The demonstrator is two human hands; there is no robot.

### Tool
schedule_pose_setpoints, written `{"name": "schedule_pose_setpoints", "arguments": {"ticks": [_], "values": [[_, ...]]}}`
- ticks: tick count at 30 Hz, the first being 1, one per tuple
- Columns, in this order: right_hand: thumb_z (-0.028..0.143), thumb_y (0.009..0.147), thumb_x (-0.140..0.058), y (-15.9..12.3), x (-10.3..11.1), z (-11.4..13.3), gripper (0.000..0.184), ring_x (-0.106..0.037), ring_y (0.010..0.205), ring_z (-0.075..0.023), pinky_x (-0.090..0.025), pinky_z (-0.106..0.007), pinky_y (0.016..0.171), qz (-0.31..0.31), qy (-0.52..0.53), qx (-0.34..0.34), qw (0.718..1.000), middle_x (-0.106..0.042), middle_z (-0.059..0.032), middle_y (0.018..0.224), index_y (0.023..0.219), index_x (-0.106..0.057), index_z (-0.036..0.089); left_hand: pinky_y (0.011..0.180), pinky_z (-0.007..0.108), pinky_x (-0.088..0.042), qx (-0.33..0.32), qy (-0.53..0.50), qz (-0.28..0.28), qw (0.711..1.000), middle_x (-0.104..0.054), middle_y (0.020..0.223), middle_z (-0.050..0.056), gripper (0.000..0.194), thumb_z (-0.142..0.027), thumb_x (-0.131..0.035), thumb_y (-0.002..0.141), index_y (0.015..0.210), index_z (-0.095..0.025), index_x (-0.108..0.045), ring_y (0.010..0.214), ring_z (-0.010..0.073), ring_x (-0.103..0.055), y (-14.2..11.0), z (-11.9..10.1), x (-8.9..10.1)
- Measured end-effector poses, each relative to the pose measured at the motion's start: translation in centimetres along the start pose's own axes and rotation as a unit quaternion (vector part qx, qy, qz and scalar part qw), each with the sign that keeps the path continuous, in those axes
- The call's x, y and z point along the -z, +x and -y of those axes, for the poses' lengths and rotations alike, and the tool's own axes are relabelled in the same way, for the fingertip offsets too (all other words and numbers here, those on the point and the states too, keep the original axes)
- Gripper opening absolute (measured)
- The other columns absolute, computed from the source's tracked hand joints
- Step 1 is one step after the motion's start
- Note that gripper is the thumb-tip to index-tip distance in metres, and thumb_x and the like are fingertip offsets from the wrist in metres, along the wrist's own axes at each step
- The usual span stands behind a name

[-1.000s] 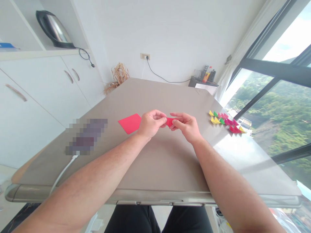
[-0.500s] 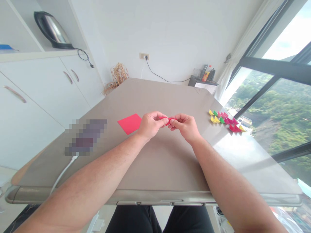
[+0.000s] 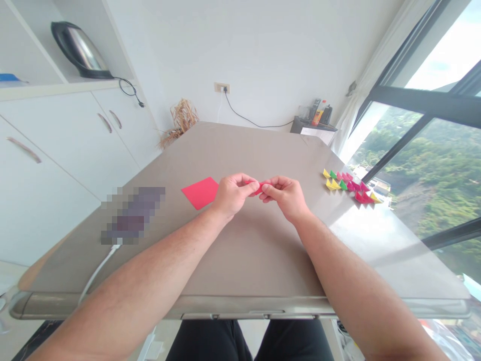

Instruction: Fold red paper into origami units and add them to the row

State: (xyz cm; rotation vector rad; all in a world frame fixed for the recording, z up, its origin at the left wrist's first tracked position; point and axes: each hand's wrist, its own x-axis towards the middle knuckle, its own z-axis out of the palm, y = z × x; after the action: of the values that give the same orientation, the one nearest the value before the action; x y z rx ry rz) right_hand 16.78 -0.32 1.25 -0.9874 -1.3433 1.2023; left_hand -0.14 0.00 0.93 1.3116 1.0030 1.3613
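Red folded paper pinched by left hand and right hand; red sheet near left

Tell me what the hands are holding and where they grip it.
A small piece of red paper: the left hand pinches its left part, the right hand its right part.

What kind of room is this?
Probably a room in a home, though a small office is possible: a kettle on a shelf above white cupboards, and a window with a pale curtain.
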Motion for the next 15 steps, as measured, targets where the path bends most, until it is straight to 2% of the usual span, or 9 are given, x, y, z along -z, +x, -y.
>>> {"name": "schedule_pose_setpoints", "arguments": {"ticks": [6, 10, 15], "values": [[0.039, 0.072, -0.083, -0.14, 0.07, 0.28, 0.026, -0.069, 0.063, -0.0175, -0.057, -0.033, 0.066, -0.016, -0.008, 0.020, 1.000, -0.075, -0.0063, 0.068, 0.072, -0.070, 0.017, 0.074, 0.033, -0.055, -0.010, 0.018, -0.004, 1.000, -0.073, 0.072, 0.004, 0.021, -0.035, -0.081, 0.072, 0.078, -0.017, -0.073, 0.071, 0.0175, -0.068, -0.15, -0.10, -0.02], [0.036, 0.074, -0.080, -0.34, -0.23, 0.52, 0.021, -0.066, 0.062, -0.0162, -0.055, -0.032, 0.066, -0.011, -0.046, 0.025, 0.999, -0.073, -0.0047, 0.068, 0.075, -0.070, 0.018, 0.072, 0.032, -0.054, -0.020, 0.037, 0.015, 0.999, -0.073, 0.072, 0.004, 0.021, -0.036, -0.080, 0.073, 0.078, -0.016, -0.073, 0.070, 0.0171, -0.067, -0.19, -0.23, -0.01], [0.037, 0.076, -0.077, -0.30, -0.21, 0.30, 0.021, -0.063, 0.060, -0.0152, -0.051, -0.030, 0.061, -0.021, -0.072, 0.034, 0.997, -0.069, -0.0027, 0.063, 0.073, -0.070, 0.018, 0.066, 0.030, -0.053, -0.021, 0.012, 0.018, 1.000, -0.074, 0.074, 0.005, 0.022, -0.035, -0.082, 0.072, 0.080, -0.016, -0.074, 0.069, 0.0166, -0.067, -0.11, -0.29, -0.04]]}}
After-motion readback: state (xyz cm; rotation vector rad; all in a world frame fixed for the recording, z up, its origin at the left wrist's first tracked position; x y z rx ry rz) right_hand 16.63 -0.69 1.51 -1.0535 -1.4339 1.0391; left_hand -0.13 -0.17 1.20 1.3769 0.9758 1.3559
